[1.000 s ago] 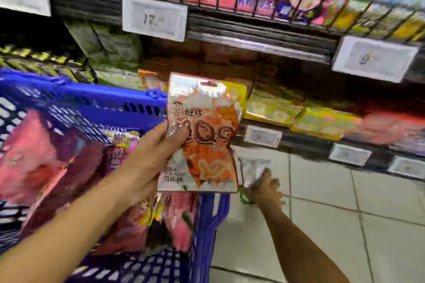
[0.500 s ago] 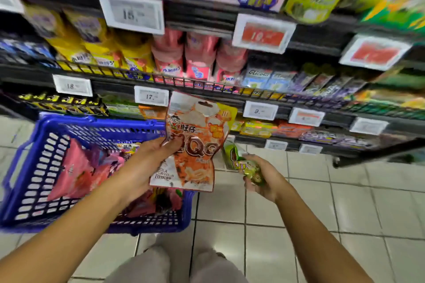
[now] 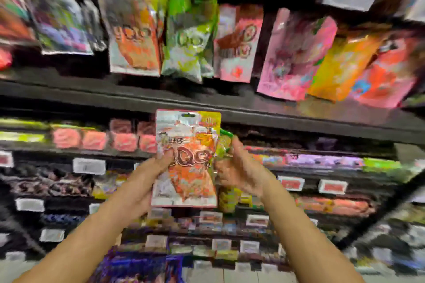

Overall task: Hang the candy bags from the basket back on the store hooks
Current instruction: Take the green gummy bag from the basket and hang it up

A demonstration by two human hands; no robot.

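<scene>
Both hands (image 3: 147,181) raised (shelf-ward), basket gone

glossy foil candy bag (image 3: 186,163) (crinkled, shiny plastic)

You now lift your left hand (image 3: 147,181) and the orange candy bag (image 3: 186,161) up in front of the shelves. Your right hand (image 3: 241,174) rises at 3 o'clock of it, pinching the green candy bag (image 3: 224,145). The basket drops from sight; hanging bags (image 3: 190,39) appear at 12 o'clock.
</scene>
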